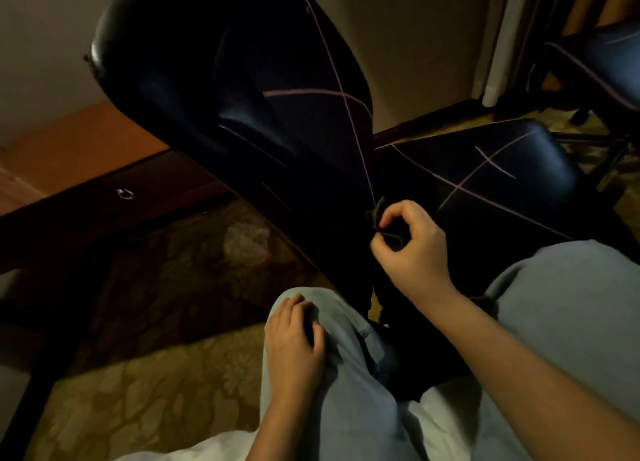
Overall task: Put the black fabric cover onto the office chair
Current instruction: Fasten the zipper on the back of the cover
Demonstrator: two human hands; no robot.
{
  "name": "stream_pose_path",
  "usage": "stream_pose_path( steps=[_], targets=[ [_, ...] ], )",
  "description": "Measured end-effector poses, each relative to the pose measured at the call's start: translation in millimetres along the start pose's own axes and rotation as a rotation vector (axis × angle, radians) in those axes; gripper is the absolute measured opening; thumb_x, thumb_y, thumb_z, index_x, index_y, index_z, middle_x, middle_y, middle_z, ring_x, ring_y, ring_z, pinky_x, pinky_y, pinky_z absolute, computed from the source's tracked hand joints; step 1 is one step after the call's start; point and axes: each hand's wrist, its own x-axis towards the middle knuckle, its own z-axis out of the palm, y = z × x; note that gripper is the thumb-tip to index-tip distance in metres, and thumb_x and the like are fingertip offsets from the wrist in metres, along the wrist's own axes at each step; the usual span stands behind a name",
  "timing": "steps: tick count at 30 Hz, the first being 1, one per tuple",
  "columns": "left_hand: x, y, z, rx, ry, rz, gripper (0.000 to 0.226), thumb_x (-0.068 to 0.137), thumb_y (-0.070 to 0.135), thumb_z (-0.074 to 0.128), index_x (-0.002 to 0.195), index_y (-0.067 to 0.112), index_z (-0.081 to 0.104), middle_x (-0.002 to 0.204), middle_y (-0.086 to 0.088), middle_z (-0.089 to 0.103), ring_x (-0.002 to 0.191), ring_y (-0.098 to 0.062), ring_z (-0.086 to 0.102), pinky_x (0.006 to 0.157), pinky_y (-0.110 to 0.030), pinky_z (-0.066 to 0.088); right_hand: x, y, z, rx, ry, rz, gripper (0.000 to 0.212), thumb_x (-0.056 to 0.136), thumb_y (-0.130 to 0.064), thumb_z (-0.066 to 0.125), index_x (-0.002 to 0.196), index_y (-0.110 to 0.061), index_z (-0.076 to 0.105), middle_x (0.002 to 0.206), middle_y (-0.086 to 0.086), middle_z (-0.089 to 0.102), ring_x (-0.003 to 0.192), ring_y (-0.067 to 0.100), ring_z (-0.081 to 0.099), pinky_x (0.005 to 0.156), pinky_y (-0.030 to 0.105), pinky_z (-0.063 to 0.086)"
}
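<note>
Office chair (145, 62): glossy black leatherette, rounded back, tilted across the frame. Black fabric cover (311, 121): matte, thin pink crossing lines, pulled over most of the back and seat. Shiny edges show bare at the back's top and the seat's far end. Carpet (138, 374): leafy pattern. Pale blue trousers (346, 391), soft creases. Left grip (294, 342) relaxed, flat on the knee, holding nothing. Right grip (412, 249) pinches a thin dark cord (379, 211) at the back/seat junction.

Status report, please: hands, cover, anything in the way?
Left hand rests on knee. Right hand pinches dark tie on black fabric cover. Nothing blocking visible.
</note>
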Motion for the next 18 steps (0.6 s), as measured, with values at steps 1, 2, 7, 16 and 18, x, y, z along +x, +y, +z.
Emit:
stream_pose_path(
  steps=[1,2,7,16,18],
  targets=[
    [-0.3,-2.3,-0.3,0.001,0.002,-0.001,0.039,0.090,0.026,0.059,0.129,0.019,0.058,0.140,0.000,0.052,0.134,-0.018,0.041,0.111,-0.046,0.035,1.4,-3.1,0.4,0.012,-0.006,-0.018,0.023,0.075,0.001,0.068,0.088,-0.013,0.057,0.086,-0.005,0.057,0.082,0.002,0.056,0.074,0.010,0.043],
    [0.0,-5.6,-0.3,0.003,0.005,0.001,0.038,0.090,0.026,0.058,0.128,0.019,0.059,0.140,0.000,0.052,0.133,-0.018,0.042,0.110,-0.046,0.036,1.5,-4.1,1.3,0.018,-0.009,-0.024,0.025,0.076,0.001,0.068,0.093,-0.013,0.057,0.089,-0.005,0.058,0.085,0.002,0.057,0.075,0.009,0.044],
    [2.8,-19.6,-0.1,0.008,0.034,-0.015,0.035,0.090,0.021,0.059,0.124,0.014,0.062,0.136,-0.004,0.056,0.130,-0.020,0.046,0.109,-0.047,0.039,-6.3,19.0,7.3,0.032,0.043,0.090,0.030,0.080,0.000,0.068,0.103,-0.015,0.058,0.097,-0.007,0.059,0.094,-0.004,0.057,0.081,0.008,0.045],
    [4.6,-14.9,4.2,0.019,0.046,-0.001,0.038,0.089,0.026,0.055,0.123,0.013,0.063,0.135,-0.004,0.057,0.130,-0.020,0.047,0.108,-0.047,0.040,-36.6,56.3,22.4,0.080,-0.016,0.500,0.020,0.084,-0.003,0.064,0.094,-0.017,0.054,0.093,0.000,0.059,0.085,0.012,0.059,0.068,0.015,0.046],
    [3.9,-14.7,4.2,0.024,0.036,-0.013,0.036,0.089,0.023,0.060,0.124,0.013,0.063,0.135,-0.004,0.056,0.131,-0.021,0.046,0.108,-0.047,0.040,-42.8,60.9,25.1,0.096,-0.054,0.574,0.020,0.084,-0.003,0.064,0.090,-0.018,0.052,0.090,0.000,0.058,0.082,0.014,0.058,0.061,0.012,0.044]
  ],
)
